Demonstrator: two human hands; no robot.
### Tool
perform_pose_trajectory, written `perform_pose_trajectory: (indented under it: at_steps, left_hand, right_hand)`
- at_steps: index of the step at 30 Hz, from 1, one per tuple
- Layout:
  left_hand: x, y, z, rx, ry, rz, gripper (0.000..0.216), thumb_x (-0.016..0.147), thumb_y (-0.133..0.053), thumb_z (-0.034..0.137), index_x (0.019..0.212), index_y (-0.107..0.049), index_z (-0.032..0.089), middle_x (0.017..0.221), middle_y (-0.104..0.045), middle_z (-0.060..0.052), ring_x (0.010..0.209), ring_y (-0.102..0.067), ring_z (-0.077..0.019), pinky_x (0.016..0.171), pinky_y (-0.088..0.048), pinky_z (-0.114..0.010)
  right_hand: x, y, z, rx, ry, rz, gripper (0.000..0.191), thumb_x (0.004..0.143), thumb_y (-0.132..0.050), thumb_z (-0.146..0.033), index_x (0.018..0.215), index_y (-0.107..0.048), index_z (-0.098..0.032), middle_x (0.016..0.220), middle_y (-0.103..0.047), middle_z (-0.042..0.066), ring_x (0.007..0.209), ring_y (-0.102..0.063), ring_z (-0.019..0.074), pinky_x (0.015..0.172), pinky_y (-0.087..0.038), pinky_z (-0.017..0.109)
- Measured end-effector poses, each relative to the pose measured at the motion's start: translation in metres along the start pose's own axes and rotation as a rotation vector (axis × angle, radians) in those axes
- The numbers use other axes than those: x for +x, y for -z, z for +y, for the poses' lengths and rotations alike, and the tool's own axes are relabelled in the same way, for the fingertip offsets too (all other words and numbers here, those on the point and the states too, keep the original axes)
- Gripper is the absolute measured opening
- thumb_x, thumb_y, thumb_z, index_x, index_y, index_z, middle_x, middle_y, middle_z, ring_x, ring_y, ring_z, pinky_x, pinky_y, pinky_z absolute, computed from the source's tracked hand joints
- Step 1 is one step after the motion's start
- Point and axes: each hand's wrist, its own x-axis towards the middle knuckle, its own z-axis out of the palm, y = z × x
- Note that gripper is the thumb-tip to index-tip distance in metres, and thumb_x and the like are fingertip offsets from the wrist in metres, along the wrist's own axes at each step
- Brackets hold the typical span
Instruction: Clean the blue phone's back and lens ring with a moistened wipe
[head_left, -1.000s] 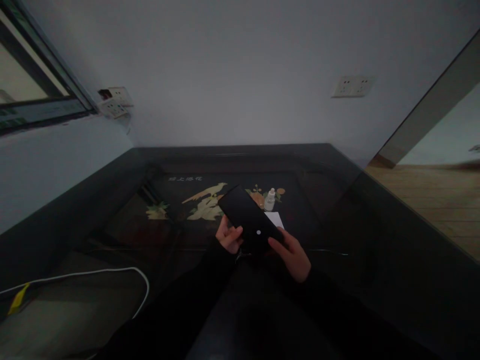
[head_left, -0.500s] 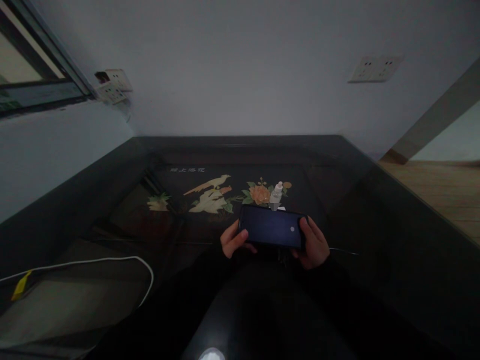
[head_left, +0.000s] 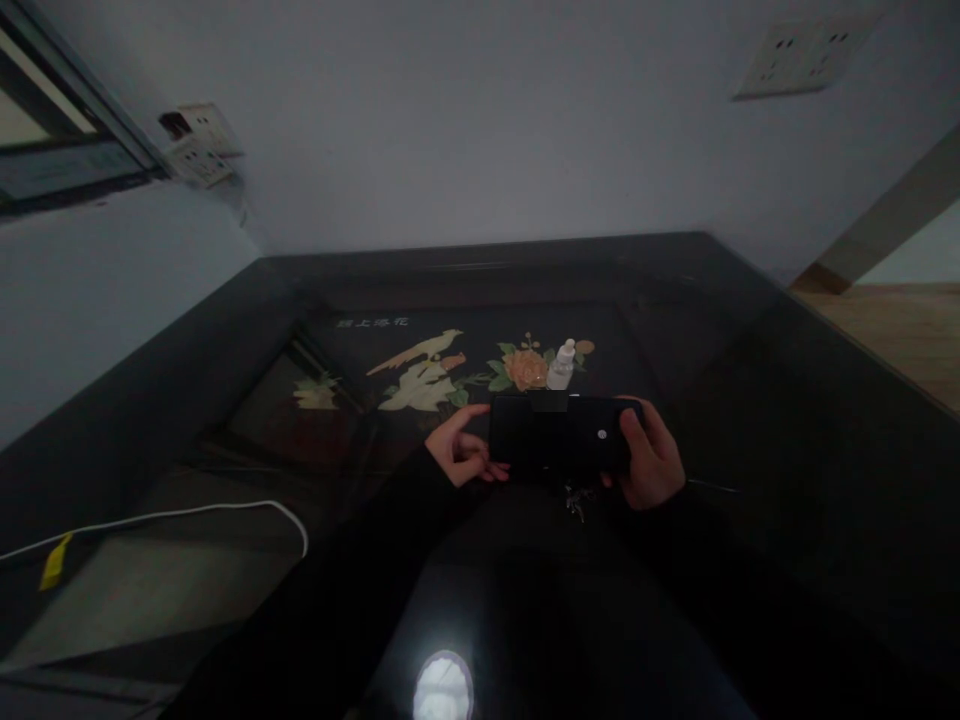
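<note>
A black smartphone (head_left: 559, 435) lies lengthwise between my two hands over the dark table. Its screen is dark except for a small white round mark near the right end. My right hand (head_left: 651, 457) grips the right end, thumb on the front and fingers behind. At the left end, my left hand (head_left: 463, 448) holds the edge, thumb at the upper corner and curled fingers at the lower one. Just behind the phone stands a small clear bottle (head_left: 559, 368) with a white cap. A bunch of keys (head_left: 576, 500) shows below the phone's lower edge.
The dark glossy table (head_left: 480, 262) bears a bird-and-flower picture (head_left: 424, 385) and reflects a bright light. A white cable (head_left: 202, 510) with a yellow tag (head_left: 55, 562) is at the left. Wall sockets (head_left: 804, 58) are at the right, more sockets (head_left: 201, 145) by the window.
The phone's screen has gone from dim blue to black. My left thumb has moved off the screen to the upper corner. Phone and hands have shifted slightly right and up in view.
</note>
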Motion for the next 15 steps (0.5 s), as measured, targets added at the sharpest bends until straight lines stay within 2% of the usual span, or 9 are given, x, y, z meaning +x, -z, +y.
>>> perform_pose_trajectory:
  at_steps: [7, 15]
  left_hand:
    - [0.0020, -0.0001, -0.0035, -0.002, -0.024, 0.029, 0.060, 0.059, -0.056, 0.011, 0.115, -0.035, 0.014, 0.051, -0.059, 0.004, 0.052, -0.065, -0.0197, 0.047, -0.049, -0.024]
    - [0.0026, 0.0022, -0.0048, 0.015, -0.032, -0.004, 0.071, 0.060, -0.054, 0.013, 0.126, -0.026, 0.011, 0.061, -0.067, -0.005, 0.053, -0.065, -0.0195, 0.047, -0.048, -0.025]
  right_hand:
    - [-0.0031, -0.0029, -0.0043, 0.010, -0.011, -0.053, 0.029, 0.078, -0.051, -0.048, 0.094, -0.049, -0.025, 0.060, -0.046, -0.005, 0.032, -0.038, 0.0061, 0.022, -0.033, 0.018]
    - [-0.0046, -0.0047, -0.0072, 0.007, -0.034, -0.095, 0.032, 0.079, -0.049, -0.049, 0.100, -0.047, -0.024, 0.066, -0.047, -0.003, 0.037, -0.041, 0.0068, 0.025, -0.034, 0.017]
